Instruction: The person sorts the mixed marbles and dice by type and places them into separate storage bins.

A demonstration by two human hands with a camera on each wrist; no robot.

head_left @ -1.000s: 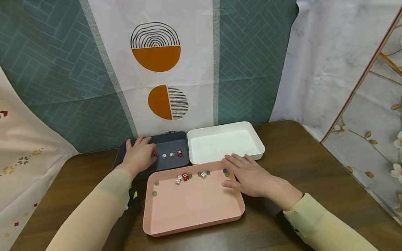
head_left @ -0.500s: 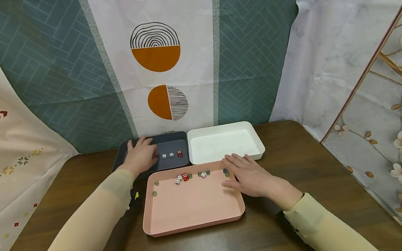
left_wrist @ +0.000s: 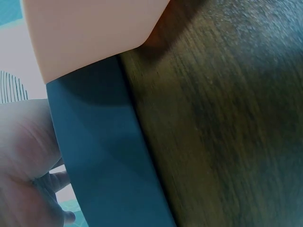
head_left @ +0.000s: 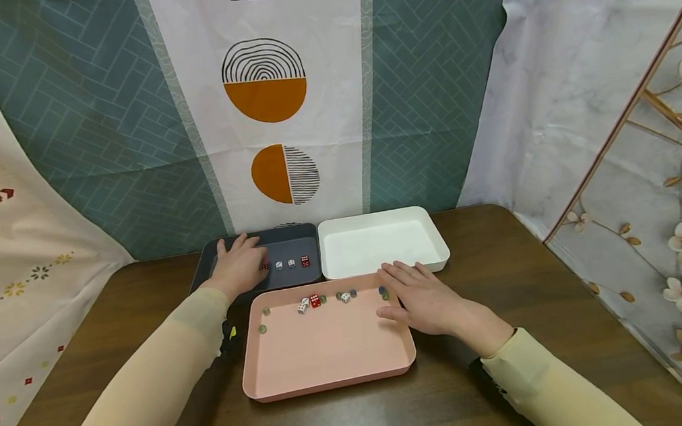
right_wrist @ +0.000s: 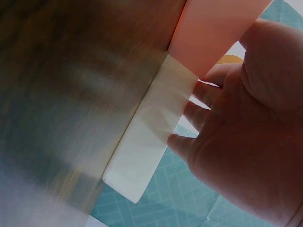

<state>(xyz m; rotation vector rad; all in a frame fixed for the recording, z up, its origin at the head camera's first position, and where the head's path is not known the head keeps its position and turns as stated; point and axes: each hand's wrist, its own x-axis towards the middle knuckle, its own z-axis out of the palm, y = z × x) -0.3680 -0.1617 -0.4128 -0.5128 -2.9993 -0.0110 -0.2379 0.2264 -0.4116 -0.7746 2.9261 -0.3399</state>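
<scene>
as nothing visible has changed, work seems paused. left hand (head_left: 237,265) and right hand (head_left: 424,298) lie apart, loose-fingered, at the pink tray's (head_left: 328,346) ten and two o'clock; dice (head_left: 315,301) sit toward twelve.

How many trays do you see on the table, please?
3: the pink tray in front, the dark tray behind it at left, and the white tray behind it at right.

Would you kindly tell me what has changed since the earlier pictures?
The left hand shifted very slightly right over the dark grey rectangular tray; no pick-up or release shows. The right hand, pink rectangular tray, white rectangular tray and visible red and white dice stayed put.
</scene>
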